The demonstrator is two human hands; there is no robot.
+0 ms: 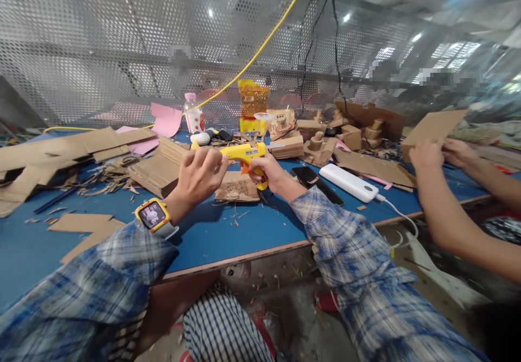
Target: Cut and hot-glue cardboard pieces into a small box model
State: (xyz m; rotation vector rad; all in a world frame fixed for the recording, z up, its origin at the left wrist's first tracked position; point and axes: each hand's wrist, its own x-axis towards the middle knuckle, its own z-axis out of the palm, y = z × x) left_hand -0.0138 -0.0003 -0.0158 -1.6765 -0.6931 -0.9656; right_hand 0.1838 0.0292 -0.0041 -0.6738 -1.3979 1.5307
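We find the right hand (266, 171) closed around the handle of a yellow glue gun (243, 153), forefinger near the orange trigger, the gun held above the blue tabletop (211, 232) with its nozzle pointing to the person's left. The left hand (200, 176) is raised at the nozzle end, fingers curled inward; we cannot tell whether its grip is clamped on a small part, since the fingers hide whatever lies between them. A yellow watch (153, 215) sits on that wrist. Directly below the gun lies a piece of cardboard (236, 188), flat on the tabletop and apart from both hands. A yellow cable (260, 50) runs up and away behind the gun.

In our judgement, gluing is in hand. To do it well, the nozzle should be kept clear of the left fingertips, the trigger squeezed gently so only a small bead comes out, and the work held steady over the cardboard to catch drips.

Just to the right lie a black phone (309, 176) and a white power bank (349, 183). A co-worker's hands (442, 153) hold a cardboard sheet (433, 126) at the far right. Cardboard offcuts (73, 147) are piled at the left.
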